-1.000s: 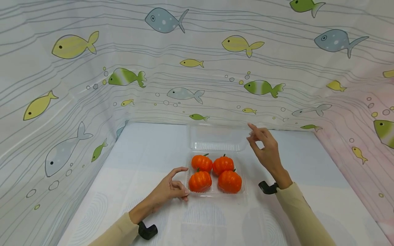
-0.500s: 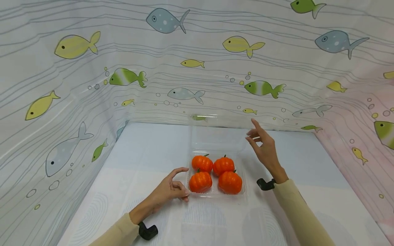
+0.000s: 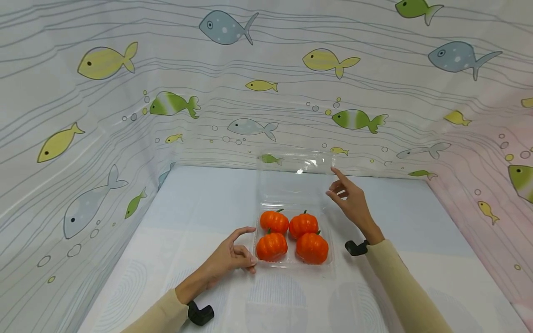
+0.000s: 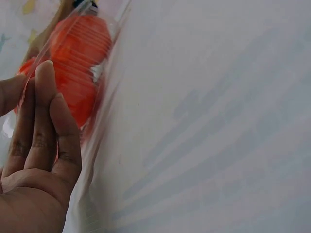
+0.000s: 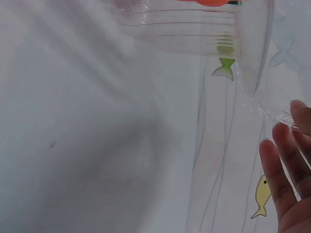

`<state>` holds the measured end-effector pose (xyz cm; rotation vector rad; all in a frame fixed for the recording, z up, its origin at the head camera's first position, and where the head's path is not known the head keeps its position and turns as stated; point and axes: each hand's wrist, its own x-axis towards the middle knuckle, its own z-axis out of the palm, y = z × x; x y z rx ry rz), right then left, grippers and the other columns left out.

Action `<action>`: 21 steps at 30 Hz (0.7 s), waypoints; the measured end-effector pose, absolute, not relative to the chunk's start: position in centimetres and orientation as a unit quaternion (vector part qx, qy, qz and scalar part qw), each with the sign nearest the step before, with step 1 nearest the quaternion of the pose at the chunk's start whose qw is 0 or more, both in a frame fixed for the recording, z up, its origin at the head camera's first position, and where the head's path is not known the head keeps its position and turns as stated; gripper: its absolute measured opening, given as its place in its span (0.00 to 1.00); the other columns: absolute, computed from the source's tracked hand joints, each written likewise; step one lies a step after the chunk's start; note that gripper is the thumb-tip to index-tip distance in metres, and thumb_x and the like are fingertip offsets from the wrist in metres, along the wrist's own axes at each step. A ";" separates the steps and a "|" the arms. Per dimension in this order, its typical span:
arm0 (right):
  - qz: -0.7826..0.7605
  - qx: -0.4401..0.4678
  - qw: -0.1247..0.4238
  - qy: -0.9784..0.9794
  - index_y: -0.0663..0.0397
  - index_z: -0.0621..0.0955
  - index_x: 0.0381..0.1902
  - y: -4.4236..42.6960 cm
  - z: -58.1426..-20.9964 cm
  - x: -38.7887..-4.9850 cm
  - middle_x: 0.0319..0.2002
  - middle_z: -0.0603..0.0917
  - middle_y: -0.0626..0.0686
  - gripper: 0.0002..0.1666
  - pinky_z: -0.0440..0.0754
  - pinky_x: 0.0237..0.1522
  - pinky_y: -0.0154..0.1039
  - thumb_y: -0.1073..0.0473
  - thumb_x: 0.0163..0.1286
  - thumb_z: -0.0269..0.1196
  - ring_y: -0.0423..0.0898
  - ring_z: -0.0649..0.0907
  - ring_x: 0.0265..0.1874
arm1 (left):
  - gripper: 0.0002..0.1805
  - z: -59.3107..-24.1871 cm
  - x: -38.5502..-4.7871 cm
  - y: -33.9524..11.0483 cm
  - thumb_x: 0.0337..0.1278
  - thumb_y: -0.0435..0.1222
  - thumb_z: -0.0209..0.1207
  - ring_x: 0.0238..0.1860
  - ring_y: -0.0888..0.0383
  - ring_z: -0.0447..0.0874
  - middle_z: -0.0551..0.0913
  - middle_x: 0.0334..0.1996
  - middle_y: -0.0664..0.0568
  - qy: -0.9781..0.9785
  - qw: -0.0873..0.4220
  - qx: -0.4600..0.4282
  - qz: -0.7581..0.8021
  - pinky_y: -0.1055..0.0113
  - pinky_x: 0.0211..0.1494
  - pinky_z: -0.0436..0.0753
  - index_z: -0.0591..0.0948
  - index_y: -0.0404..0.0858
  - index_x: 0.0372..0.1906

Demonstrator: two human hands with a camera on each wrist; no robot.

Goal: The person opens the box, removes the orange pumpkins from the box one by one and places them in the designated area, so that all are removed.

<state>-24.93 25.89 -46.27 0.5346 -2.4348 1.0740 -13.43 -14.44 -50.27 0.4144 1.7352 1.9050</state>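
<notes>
Left grip (image 3: 229,255) low; right grip (image 3: 351,200) higher

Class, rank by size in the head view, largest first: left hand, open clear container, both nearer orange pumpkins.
Open clear container
Left hand
Nearer left pumpkin and nearer right pumpkin: too alike to rank

No text, label, brand, number or sign could be read in any of the three views.
</notes>
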 end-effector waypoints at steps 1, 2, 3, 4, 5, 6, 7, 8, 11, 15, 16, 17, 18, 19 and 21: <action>0.386 0.189 0.203 -0.880 0.42 0.64 0.80 25.9 -46.5 -25.0 0.40 0.84 0.54 0.48 0.88 0.44 0.47 0.66 0.67 0.72 0.50 0.86 0.39 | 0.47 -50.3 -13.4 -14.4 0.61 0.28 0.69 0.34 0.46 0.90 0.86 0.31 0.44 0.642 0.263 0.152 0.704 0.54 0.51 0.86 0.56 0.44 0.79; 0.386 0.185 0.193 -0.883 0.42 0.64 0.80 25.9 -46.6 -25.0 0.41 0.84 0.54 0.48 0.88 0.44 0.47 0.65 0.67 0.72 0.50 0.87 0.39 | 0.47 -50.3 -13.4 -14.4 0.61 0.28 0.70 0.34 0.46 0.90 0.86 0.32 0.44 0.642 0.263 0.151 0.704 0.53 0.51 0.87 0.57 0.45 0.79; 0.387 0.180 0.184 -0.886 0.43 0.65 0.80 25.9 -46.8 -25.0 0.41 0.84 0.54 0.47 0.88 0.44 0.47 0.65 0.67 0.72 0.50 0.87 0.38 | 0.47 -50.3 -13.4 -14.4 0.61 0.28 0.70 0.34 0.46 0.90 0.86 0.32 0.44 0.642 0.264 0.150 0.705 0.53 0.51 0.87 0.57 0.46 0.79; 0.388 0.174 0.173 -0.889 0.43 0.65 0.80 26.0 -46.9 -25.0 0.42 0.84 0.54 0.47 0.88 0.44 0.46 0.64 0.67 0.72 0.50 0.87 0.39 | 0.47 -50.3 -13.4 -14.4 0.61 0.28 0.70 0.34 0.45 0.90 0.85 0.32 0.44 0.642 0.264 0.149 0.704 0.53 0.50 0.87 0.57 0.46 0.79; 0.388 0.170 0.163 -0.891 0.44 0.65 0.80 26.0 -47.1 -25.0 0.42 0.84 0.54 0.47 0.88 0.44 0.46 0.64 0.67 0.72 0.50 0.87 0.39 | 0.47 -50.3 -13.4 -14.4 0.60 0.28 0.70 0.34 0.45 0.90 0.85 0.32 0.43 0.643 0.264 0.147 0.704 0.52 0.50 0.87 0.58 0.47 0.79; 0.388 0.165 0.153 -0.894 0.44 0.65 0.80 26.0 -47.2 -25.0 0.42 0.84 0.54 0.47 0.88 0.44 0.45 0.63 0.68 0.72 0.50 0.87 0.39 | 0.47 -50.3 -13.4 -14.4 0.60 0.28 0.70 0.34 0.45 0.90 0.85 0.32 0.43 0.644 0.264 0.145 0.703 0.52 0.50 0.86 0.58 0.48 0.79; 0.389 0.161 0.143 -0.896 0.44 0.65 0.80 26.0 -47.3 -25.1 0.43 0.83 0.54 0.47 0.88 0.44 0.45 0.63 0.68 0.72 0.50 0.87 0.39 | 0.47 -50.3 -13.4 -14.4 0.60 0.28 0.70 0.34 0.45 0.90 0.85 0.32 0.43 0.645 0.264 0.144 0.703 0.52 0.50 0.86 0.58 0.48 0.79; 0.390 0.156 0.134 -0.898 0.44 0.65 0.80 26.0 -47.4 -25.1 0.44 0.83 0.54 0.46 0.88 0.44 0.45 0.63 0.68 0.72 0.51 0.88 0.40 | 0.47 -50.3 -13.4 -14.4 0.60 0.28 0.70 0.34 0.45 0.90 0.85 0.32 0.43 0.646 0.264 0.143 0.702 0.52 0.50 0.86 0.58 0.49 0.79; 0.385 0.145 0.111 -0.905 0.49 0.66 0.79 25.9 -47.7 -25.1 0.45 0.83 0.55 0.45 0.88 0.43 0.46 0.62 0.68 0.72 0.52 0.88 0.41 | 0.47 -50.3 -13.4 -14.4 0.60 0.29 0.71 0.34 0.44 0.90 0.86 0.33 0.42 0.648 0.264 0.141 0.701 0.52 0.51 0.86 0.58 0.49 0.79; 0.377 0.140 0.094 -0.911 0.56 0.69 0.76 25.9 -48.0 -25.2 0.46 0.82 0.57 0.42 0.88 0.44 0.48 0.60 0.68 0.72 0.54 0.87 0.43 | 0.47 -50.3 -13.5 -14.3 0.60 0.30 0.71 0.35 0.43 0.90 0.86 0.34 0.41 0.651 0.265 0.141 0.697 0.52 0.51 0.86 0.58 0.49 0.79; 0.377 0.142 0.092 -0.911 0.57 0.70 0.76 25.8 -48.1 -25.2 0.46 0.82 0.57 0.41 0.88 0.44 0.49 0.60 0.68 0.72 0.55 0.87 0.44 | 0.47 -50.3 -13.5 -14.4 0.60 0.31 0.71 0.35 0.43 0.90 0.86 0.34 0.41 0.652 0.265 0.142 0.696 0.53 0.51 0.86 0.58 0.49 0.78; 0.378 0.144 0.089 -0.910 0.58 0.70 0.75 25.9 -48.1 -25.2 0.46 0.82 0.58 0.40 0.88 0.44 0.49 0.60 0.68 0.72 0.55 0.87 0.44 | 0.47 -50.3 -13.6 -14.4 0.60 0.31 0.71 0.35 0.43 0.90 0.86 0.34 0.41 0.653 0.265 0.142 0.695 0.53 0.52 0.86 0.58 0.49 0.78; 0.380 0.146 0.088 -0.909 0.59 0.71 0.75 25.9 -48.2 -25.2 0.46 0.82 0.58 0.40 0.88 0.44 0.48 0.61 0.68 0.72 0.55 0.87 0.44 | 0.47 -50.3 -13.6 -14.4 0.60 0.30 0.71 0.35 0.42 0.90 0.86 0.34 0.41 0.653 0.266 0.143 0.695 0.53 0.52 0.86 0.58 0.48 0.78; 0.381 0.148 0.087 -0.908 0.59 0.71 0.74 25.9 -48.2 -25.2 0.46 0.82 0.58 0.39 0.88 0.44 0.48 0.61 0.68 0.72 0.55 0.87 0.44 | 0.47 -50.3 -13.7 -14.4 0.60 0.31 0.72 0.36 0.41 0.90 0.87 0.34 0.41 0.654 0.267 0.142 0.693 0.54 0.52 0.86 0.58 0.48 0.78; 0.385 0.150 0.083 -0.907 0.60 0.72 0.74 25.9 -48.3 -25.2 0.47 0.82 0.58 0.38 0.88 0.44 0.47 0.61 0.68 0.72 0.55 0.87 0.43 | 0.47 -50.3 -13.8 -14.5 0.59 0.31 0.72 0.36 0.40 0.90 0.87 0.35 0.40 0.656 0.268 0.142 0.691 0.54 0.52 0.86 0.58 0.48 0.78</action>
